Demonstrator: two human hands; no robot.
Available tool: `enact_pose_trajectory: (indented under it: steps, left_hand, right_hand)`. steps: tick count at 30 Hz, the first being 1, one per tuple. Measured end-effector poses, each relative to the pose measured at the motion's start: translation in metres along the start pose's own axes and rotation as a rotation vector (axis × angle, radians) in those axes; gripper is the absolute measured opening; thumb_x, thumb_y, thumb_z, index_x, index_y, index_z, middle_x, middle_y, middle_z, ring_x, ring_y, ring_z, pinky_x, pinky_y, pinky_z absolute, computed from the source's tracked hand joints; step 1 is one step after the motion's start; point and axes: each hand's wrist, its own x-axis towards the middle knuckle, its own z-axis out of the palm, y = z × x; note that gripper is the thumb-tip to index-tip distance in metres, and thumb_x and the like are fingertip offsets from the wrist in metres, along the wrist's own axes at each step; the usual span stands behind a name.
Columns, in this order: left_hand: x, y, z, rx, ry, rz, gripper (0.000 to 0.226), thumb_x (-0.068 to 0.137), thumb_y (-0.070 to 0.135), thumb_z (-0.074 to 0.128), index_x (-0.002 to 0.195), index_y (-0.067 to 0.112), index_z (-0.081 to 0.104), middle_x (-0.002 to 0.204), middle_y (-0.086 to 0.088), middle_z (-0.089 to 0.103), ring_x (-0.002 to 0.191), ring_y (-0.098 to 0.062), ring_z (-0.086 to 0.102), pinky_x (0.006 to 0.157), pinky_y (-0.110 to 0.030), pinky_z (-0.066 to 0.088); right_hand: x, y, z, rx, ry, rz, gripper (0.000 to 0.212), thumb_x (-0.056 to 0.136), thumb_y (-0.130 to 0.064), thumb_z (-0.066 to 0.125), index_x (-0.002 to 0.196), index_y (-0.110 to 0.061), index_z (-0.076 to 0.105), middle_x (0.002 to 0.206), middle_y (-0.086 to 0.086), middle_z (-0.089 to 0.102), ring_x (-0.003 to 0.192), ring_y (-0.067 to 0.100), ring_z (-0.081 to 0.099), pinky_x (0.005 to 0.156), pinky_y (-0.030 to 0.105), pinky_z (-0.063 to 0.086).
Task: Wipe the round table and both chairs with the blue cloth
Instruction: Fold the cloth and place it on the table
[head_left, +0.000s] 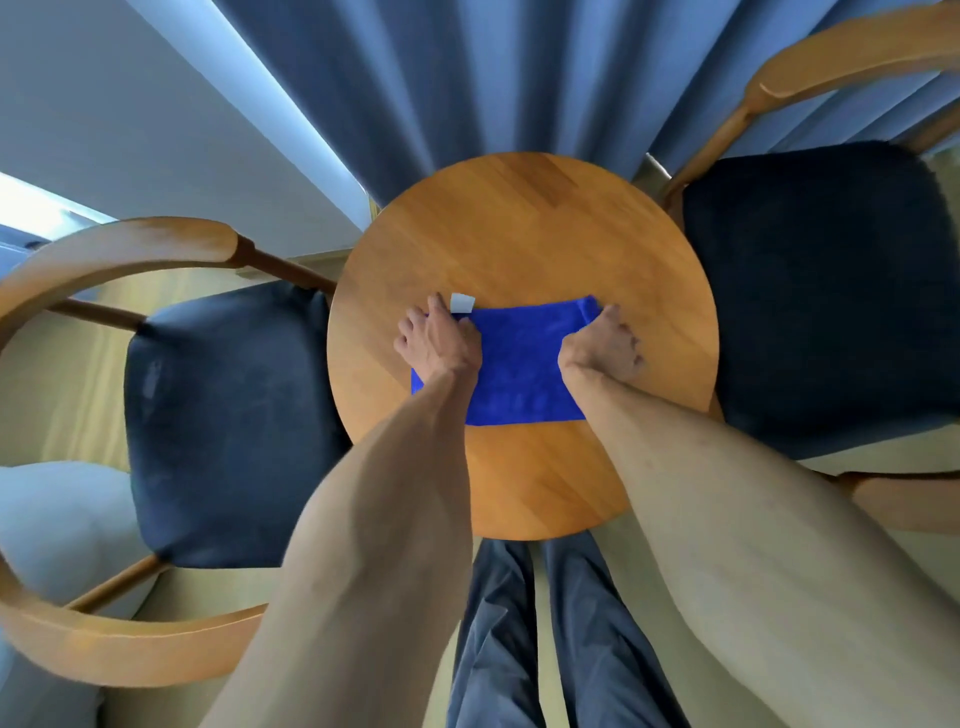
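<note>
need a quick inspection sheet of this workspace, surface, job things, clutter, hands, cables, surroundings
surface: round table of bare wood, only the cloth on it
job's things: blue cloth lying flat near the table's middle, white tag at its far left corner; left chair and right chair, dark cushions, wooden frames, seats bare
clutter: nothing seen
grippers: left hand pressing the cloth's left edge, right hand gripping its right edge
cables: nothing seen
surroundings: blue curtain behind the table, pale pillow beside the left chair, the person's trouser legs below the table's near edge
</note>
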Motion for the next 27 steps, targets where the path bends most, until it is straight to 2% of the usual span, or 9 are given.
enact_pose_trajectory:
  steps: [5,10,13,15,17,20,23,25,27]
  left_hand:
    - [-0.022,-0.035,0.039,-0.215,-0.144,-0.512,0.065,0.07,0.029,0.062,0.127,0.009,0.038,0.126,-0.012,0.042,0.118,-0.031,0.044,0.089,-0.043,0.043]
    - [-0.019,-0.061,0.05,-0.416,-0.172,-0.529,0.05,0.064,0.026,0.06,0.109,0.007,0.049,0.096,-0.01,0.063,0.084,-0.032,0.064,0.077,-0.043,0.057]
    - [-0.019,-0.057,0.041,-0.443,-0.139,-0.381,0.029,0.066,0.028,0.058,0.092,0.015,0.056,0.083,-0.001,0.063,0.079,-0.027,0.064,0.075,-0.038,0.056]
    - [-0.027,-0.05,0.037,-0.371,-0.05,-0.165,0.027,0.067,0.031,0.062,0.086,0.016,0.05,0.094,0.001,0.056,0.082,-0.022,0.057,0.075,-0.035,0.052]
    - [-0.038,-0.039,0.034,-0.256,-0.057,0.114,0.033,0.069,0.031,0.066,0.092,0.017,0.047,0.105,0.002,0.047,0.081,-0.018,0.047,0.071,-0.032,0.044]
    - [-0.051,-0.009,0.028,-0.116,-0.187,0.411,0.042,0.071,0.023,0.066,0.109,0.018,0.047,0.111,0.0,0.047,0.078,-0.025,0.054,0.064,-0.033,0.043]
    - [-0.062,0.028,0.033,-0.126,-0.235,0.536,0.047,0.074,0.017,0.066,0.118,0.016,0.049,0.11,-0.002,0.053,0.089,-0.028,0.06,0.066,-0.034,0.046]
    - [-0.071,0.045,0.04,-0.205,-0.259,0.554,0.049,0.076,0.02,0.065,0.123,0.016,0.051,0.108,-0.002,0.06,0.093,-0.026,0.061,0.068,-0.034,0.048]
    - [-0.076,0.049,0.046,-0.343,-0.33,0.448,0.053,0.08,0.027,0.058,0.131,0.018,0.052,0.096,-0.001,0.068,0.092,-0.024,0.063,0.074,-0.033,0.05]
  right_hand:
    - [0.001,0.041,0.025,-0.073,-0.079,0.123,0.057,0.088,-0.021,0.06,0.139,-0.009,0.038,0.135,0.015,0.042,0.116,0.034,0.05,0.093,0.043,0.044]
    - [0.004,0.05,0.032,0.005,-0.047,0.191,0.049,0.084,-0.018,0.067,0.127,-0.004,0.048,0.13,0.017,0.056,0.117,0.036,0.056,0.094,0.044,0.048]
    - [0.003,0.043,0.03,-0.05,-0.081,0.19,0.038,0.084,-0.022,0.067,0.119,-0.009,0.058,0.124,0.012,0.062,0.115,0.032,0.057,0.094,0.041,0.047]
    - [-0.002,0.038,0.029,-0.061,-0.08,0.191,0.043,0.085,-0.024,0.068,0.123,-0.008,0.055,0.127,0.012,0.059,0.118,0.032,0.053,0.094,0.042,0.042]
    - [-0.01,0.037,0.029,-0.02,-0.042,0.207,0.051,0.086,-0.024,0.066,0.13,-0.006,0.048,0.132,0.014,0.053,0.123,0.033,0.047,0.096,0.043,0.039]
    - [-0.016,0.045,0.029,0.136,0.125,0.135,0.044,0.091,-0.018,0.056,0.132,-0.006,0.046,0.134,0.016,0.049,0.124,0.035,0.045,0.099,0.045,0.037]
    - [-0.013,0.052,0.023,0.314,0.202,0.017,0.03,0.095,-0.015,0.048,0.123,-0.008,0.056,0.124,0.015,0.058,0.112,0.036,0.055,0.085,0.039,0.044]
    - [-0.008,0.055,0.018,0.462,0.13,0.02,0.027,0.099,-0.022,0.044,0.113,-0.007,0.062,0.112,0.014,0.066,0.098,0.032,0.059,0.076,0.031,0.039]
    - [0.002,0.061,0.016,0.706,-0.023,0.094,0.038,0.095,-0.041,0.042,0.095,-0.011,0.066,0.1,0.014,0.068,0.091,0.032,0.062,0.081,0.035,0.046]
